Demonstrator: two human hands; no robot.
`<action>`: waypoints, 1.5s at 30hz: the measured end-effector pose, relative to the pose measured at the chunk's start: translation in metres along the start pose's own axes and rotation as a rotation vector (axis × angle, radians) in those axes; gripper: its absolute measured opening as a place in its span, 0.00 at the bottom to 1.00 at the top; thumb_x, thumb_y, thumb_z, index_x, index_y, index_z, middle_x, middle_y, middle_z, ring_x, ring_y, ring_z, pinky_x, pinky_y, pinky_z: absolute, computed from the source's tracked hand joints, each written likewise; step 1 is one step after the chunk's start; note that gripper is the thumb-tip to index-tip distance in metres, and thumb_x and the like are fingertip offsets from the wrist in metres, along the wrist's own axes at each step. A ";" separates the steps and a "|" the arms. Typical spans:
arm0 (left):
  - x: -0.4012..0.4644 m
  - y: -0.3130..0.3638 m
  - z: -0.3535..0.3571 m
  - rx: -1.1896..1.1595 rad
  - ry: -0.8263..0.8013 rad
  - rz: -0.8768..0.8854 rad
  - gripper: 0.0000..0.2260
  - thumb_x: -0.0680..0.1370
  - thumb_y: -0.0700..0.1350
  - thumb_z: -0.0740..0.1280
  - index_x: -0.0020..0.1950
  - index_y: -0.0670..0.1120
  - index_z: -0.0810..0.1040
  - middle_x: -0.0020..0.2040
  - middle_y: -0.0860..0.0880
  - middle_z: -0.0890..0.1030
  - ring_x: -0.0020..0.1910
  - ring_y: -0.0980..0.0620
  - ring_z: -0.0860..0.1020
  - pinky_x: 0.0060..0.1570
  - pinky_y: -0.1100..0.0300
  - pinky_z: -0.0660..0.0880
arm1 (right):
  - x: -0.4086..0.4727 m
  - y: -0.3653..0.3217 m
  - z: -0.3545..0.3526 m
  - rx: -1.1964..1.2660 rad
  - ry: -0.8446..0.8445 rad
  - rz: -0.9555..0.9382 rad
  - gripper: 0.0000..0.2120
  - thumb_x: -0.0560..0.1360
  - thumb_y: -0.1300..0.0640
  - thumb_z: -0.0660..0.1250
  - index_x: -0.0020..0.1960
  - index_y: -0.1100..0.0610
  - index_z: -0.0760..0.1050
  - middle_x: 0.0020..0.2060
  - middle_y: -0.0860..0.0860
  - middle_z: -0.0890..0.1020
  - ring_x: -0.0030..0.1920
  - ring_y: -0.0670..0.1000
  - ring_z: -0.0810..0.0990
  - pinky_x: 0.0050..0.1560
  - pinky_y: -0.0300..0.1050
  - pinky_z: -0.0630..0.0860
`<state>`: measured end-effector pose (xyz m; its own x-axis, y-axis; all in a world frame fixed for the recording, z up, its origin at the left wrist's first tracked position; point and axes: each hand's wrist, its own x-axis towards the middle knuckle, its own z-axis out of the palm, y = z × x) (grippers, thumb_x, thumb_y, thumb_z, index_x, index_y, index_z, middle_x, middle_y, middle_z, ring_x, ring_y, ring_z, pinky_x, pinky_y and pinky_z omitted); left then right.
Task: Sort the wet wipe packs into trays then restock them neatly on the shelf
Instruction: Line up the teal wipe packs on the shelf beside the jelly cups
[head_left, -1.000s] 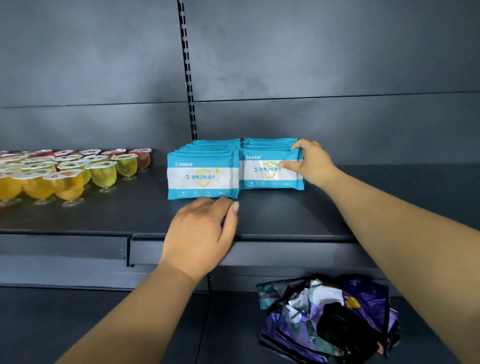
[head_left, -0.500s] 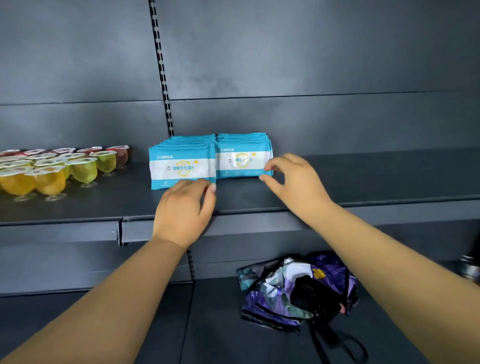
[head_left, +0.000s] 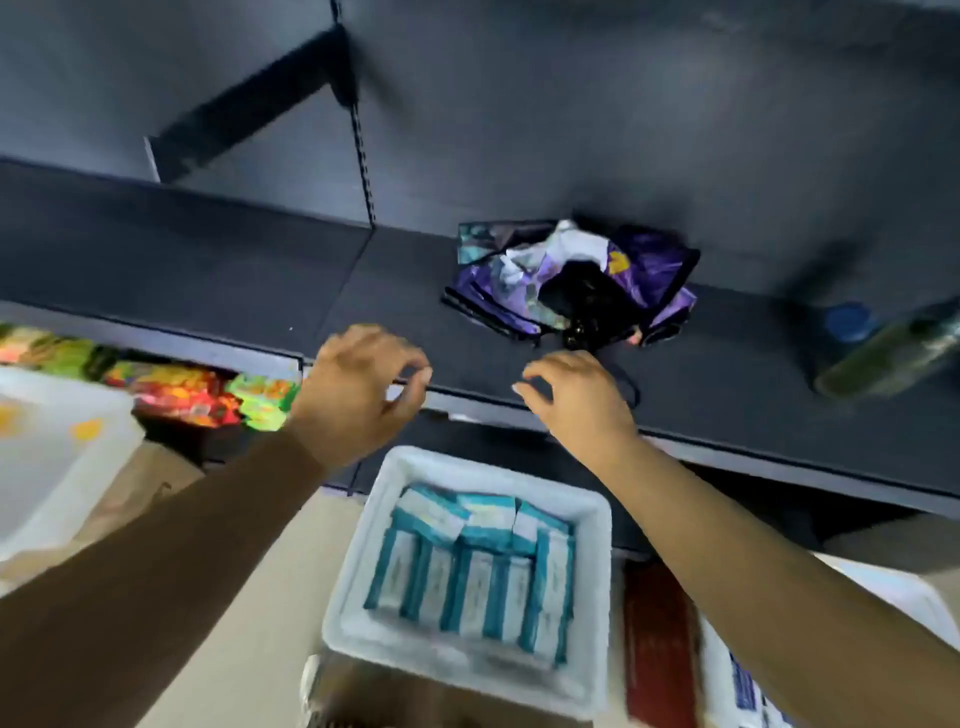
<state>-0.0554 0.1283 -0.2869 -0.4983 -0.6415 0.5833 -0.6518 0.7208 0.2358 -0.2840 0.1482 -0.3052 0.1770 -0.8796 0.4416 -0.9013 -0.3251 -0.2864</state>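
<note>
Shelf (head_left: 218, 260): dark, runs full width of view; no packs visible on the section in frame, so restock progress there can't be judged. Bag (head_left: 571, 280), purple/patterned, crumpled, lies on shelf toward the back, not task-related. Bottle (head_left: 883, 353), blurred, lies tilted on shelf at right edge w/ blue cap. Tray (head_left: 358, 561), white, sits below shelf front edge, between the two forearms. Packs (head_left: 472, 566), teal/white, stand in rows inside tray, roughly filling it w/ a few lying across the back row; sorting for this tray looks done or nearly so, restock of this lot not yet started. Second white tray (head_left: 57, 447) at left edge, contents unclear, blurred. Colourful goods (head_left: 182, 389) on lower level at left, too blurred to identify. Red item (head_left: 660, 639) beside tray on right, type unknown. Left hand (head_left: 358, 384): over shelf front edge, fingers loosely curled, holds nothing. Right hand (head_left: 576, 400): same level, near left but apart, fingers loosely curled, holds nothing. Judgement: both hands free and above tray; next step likely to pick packs from tray. Remaining: at least this full tray to shelve, aligned neatly.
</note>
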 end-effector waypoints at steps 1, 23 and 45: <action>-0.025 0.007 0.017 -0.011 -0.044 -0.033 0.05 0.74 0.46 0.60 0.45 0.47 0.75 0.37 0.44 0.80 0.40 0.47 0.73 0.41 0.53 0.70 | -0.020 0.008 0.017 0.011 -0.059 0.026 0.08 0.63 0.54 0.69 0.33 0.59 0.80 0.29 0.53 0.81 0.30 0.57 0.80 0.30 0.45 0.78; -0.326 0.044 0.267 -0.122 -0.874 -0.622 0.22 0.76 0.53 0.54 0.43 0.38 0.81 0.38 0.41 0.82 0.39 0.41 0.81 0.40 0.48 0.77 | -0.282 0.118 0.270 0.277 -0.650 1.559 0.25 0.78 0.45 0.60 0.63 0.65 0.70 0.59 0.59 0.77 0.57 0.58 0.76 0.42 0.41 0.66; -0.325 0.049 0.274 -0.071 -0.946 -0.667 0.22 0.77 0.57 0.56 0.42 0.42 0.81 0.38 0.46 0.83 0.37 0.44 0.81 0.39 0.53 0.75 | -0.245 0.151 0.269 0.172 -0.861 1.130 0.21 0.70 0.48 0.72 0.55 0.61 0.74 0.45 0.53 0.75 0.52 0.54 0.78 0.41 0.41 0.68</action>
<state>-0.0818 0.3006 -0.6776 -0.3157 -0.8181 -0.4807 -0.9275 0.1594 0.3380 -0.3570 0.2209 -0.6855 -0.3536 -0.6028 -0.7153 -0.6704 0.6966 -0.2556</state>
